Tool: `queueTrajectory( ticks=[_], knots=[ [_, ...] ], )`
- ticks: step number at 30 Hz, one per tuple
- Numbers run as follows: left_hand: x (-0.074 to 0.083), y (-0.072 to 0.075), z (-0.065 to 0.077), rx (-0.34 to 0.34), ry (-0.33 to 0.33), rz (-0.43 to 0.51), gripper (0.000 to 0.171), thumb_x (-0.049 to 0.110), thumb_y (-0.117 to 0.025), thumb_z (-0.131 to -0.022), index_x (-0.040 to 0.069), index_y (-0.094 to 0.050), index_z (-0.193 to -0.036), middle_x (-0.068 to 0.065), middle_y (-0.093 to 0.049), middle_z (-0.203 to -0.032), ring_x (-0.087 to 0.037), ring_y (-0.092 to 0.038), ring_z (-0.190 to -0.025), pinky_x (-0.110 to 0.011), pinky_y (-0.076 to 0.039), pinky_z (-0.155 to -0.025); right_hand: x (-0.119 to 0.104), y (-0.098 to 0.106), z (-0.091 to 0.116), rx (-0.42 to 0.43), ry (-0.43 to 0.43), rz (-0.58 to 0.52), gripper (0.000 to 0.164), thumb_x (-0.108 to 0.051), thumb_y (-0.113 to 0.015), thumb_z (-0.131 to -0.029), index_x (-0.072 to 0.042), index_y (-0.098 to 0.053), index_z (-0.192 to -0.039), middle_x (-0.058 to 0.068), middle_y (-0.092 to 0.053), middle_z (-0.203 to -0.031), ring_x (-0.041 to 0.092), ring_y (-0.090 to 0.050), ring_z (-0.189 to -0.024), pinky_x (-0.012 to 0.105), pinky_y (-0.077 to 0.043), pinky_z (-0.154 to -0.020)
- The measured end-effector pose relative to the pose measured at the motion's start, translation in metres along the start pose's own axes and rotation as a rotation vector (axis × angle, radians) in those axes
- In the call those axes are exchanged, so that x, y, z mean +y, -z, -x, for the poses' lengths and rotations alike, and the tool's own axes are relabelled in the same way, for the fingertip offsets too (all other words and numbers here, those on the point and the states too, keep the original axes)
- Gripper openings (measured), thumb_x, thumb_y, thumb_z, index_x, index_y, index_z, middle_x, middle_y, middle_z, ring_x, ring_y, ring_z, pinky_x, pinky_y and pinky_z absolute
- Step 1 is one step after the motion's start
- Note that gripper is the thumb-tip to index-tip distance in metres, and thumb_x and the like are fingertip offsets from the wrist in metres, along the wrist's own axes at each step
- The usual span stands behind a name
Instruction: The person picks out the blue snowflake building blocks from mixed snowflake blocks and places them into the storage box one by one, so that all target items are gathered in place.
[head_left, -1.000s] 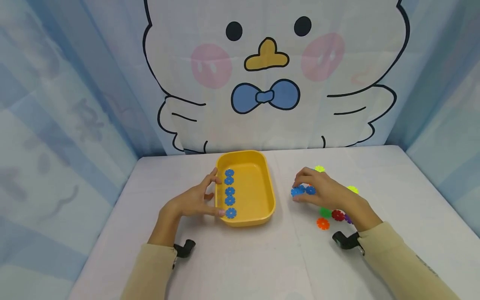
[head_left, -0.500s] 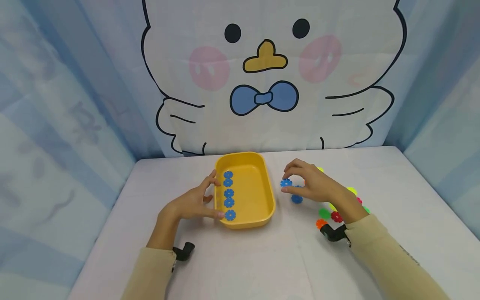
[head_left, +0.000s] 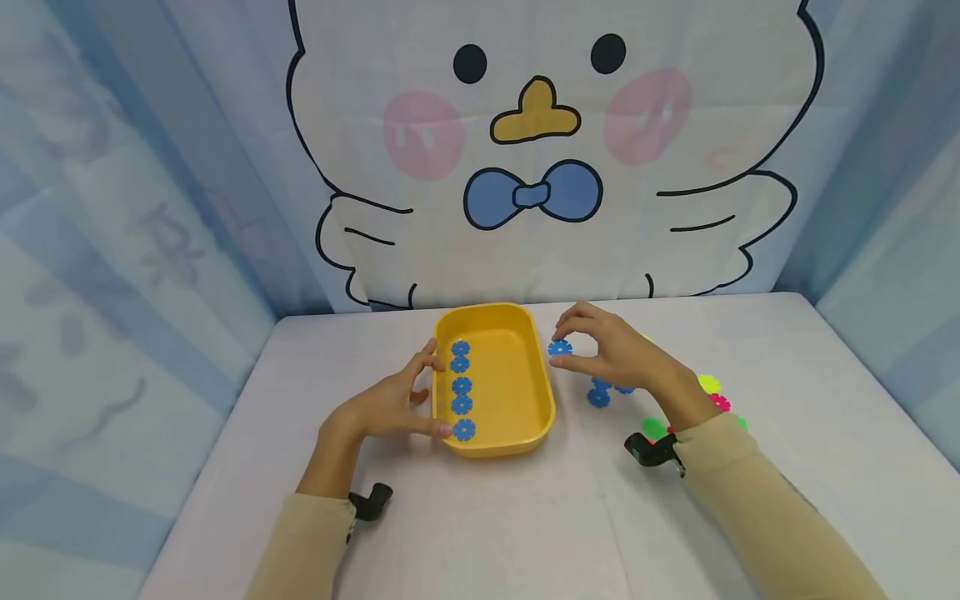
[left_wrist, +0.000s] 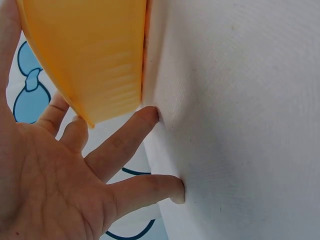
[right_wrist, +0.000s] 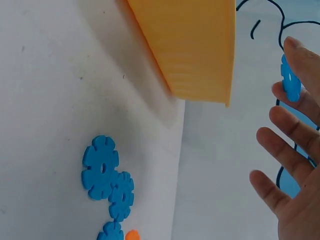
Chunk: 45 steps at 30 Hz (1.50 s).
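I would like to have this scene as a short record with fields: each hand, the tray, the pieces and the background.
Left hand: touches the left rim of the yellow tray
Right hand: pinches one blue piece beside the tray's right side
Inside tray: five blue pieces, flower-shaped, along the left side
Loose on table: more blue pieces, a yellow piece, a pink piece, a green piece; others partly hidden
Background: curtain with a cartoon figure wearing a blue bow tie
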<state>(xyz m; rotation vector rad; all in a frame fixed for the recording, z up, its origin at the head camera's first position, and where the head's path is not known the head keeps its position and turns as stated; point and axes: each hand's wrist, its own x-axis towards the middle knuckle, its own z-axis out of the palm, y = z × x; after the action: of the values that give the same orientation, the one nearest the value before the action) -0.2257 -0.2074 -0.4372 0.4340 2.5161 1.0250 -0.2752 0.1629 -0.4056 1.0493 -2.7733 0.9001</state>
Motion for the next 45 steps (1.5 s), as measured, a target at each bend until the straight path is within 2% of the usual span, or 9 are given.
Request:
queueTrajectory(
  ticks=[9,17,23,33,41,45],
  knots=[
    [0.0,0.001,0.002,-0.003,-0.007,0.005,0.095,0.048,-0.09,-0.076,0.024,-0.033,-0.149,0.011,0.006,-0.173,-0.037,-0.055,-0.137,-0.056,-0.039,-0.117,-0.011,-0.004,-0.02,-0.013,0.022,-0.027,0.034,-0.04,-0.079,-0.091,-0.016,-0.072,-0.114,0.002,-0.06,-0.126,0.023,-0.058,-0.116,0.049,-0.051,-0.106],
    [0.001,0.001,0.001,-0.001,-0.005,0.005,0.097,0.047,-0.091,-0.076,0.025,-0.033,-0.15,0.014,0.005,-0.173,-0.036,-0.054,-0.138,-0.055,-0.039,-0.117,-0.014,-0.009,-0.036,-0.021,0.055,-0.041,0.034,-0.041,-0.078,-0.092,-0.016,-0.072,-0.115,0.001,-0.062,-0.123,0.025,-0.059,-0.115,0.046,-0.052,-0.105],
    [0.0,0.0,-0.001,-0.008,-0.005,-0.003,0.095,0.048,-0.091,-0.075,0.027,-0.034,-0.148,0.015,0.007,-0.172,-0.035,-0.054,-0.138,-0.054,-0.039,-0.117,-0.016,-0.012,-0.045,-0.032,0.056,-0.067,0.033,-0.039,-0.078,-0.092,-0.014,-0.072,-0.114,0.002,-0.062,-0.121,0.029,-0.059,-0.117,0.049,-0.051,-0.106],
    [-0.004,0.001,0.0,-0.002,-0.018,-0.018,0.096,0.052,-0.089,-0.076,0.027,-0.033,-0.15,0.014,0.006,-0.173,-0.036,-0.056,-0.136,-0.055,-0.042,-0.115,-0.021,-0.016,-0.065,-0.049,0.057,-0.075,0.031,-0.037,-0.077,-0.093,-0.013,-0.073,-0.112,0.002,-0.063,-0.119,0.031,-0.06,-0.115,0.045,-0.051,-0.106],
    [-0.003,0.001,0.001,-0.005,-0.021,-0.013,0.097,0.052,-0.089,-0.077,0.026,-0.032,-0.151,0.014,0.005,-0.173,-0.036,-0.056,-0.136,-0.055,-0.041,-0.116,-0.028,-0.022,-0.082,-0.069,0.059,-0.102,0.038,-0.038,-0.076,-0.094,-0.009,-0.071,-0.117,0.005,-0.065,-0.119,0.034,-0.06,-0.116,0.053,-0.049,-0.107],
    [-0.003,0.002,0.001,-0.007,-0.023,-0.019,0.096,0.053,-0.088,-0.077,0.026,-0.033,-0.151,0.013,0.006,-0.173,-0.036,-0.056,-0.136,-0.056,-0.04,-0.116,-0.032,-0.026,-0.091,-0.084,0.059,-0.101,0.038,-0.038,-0.075,-0.094,-0.009,-0.071,-0.119,0.006,-0.065,-0.119,0.034,-0.059,-0.116,0.053,-0.05,-0.106]
  ],
)
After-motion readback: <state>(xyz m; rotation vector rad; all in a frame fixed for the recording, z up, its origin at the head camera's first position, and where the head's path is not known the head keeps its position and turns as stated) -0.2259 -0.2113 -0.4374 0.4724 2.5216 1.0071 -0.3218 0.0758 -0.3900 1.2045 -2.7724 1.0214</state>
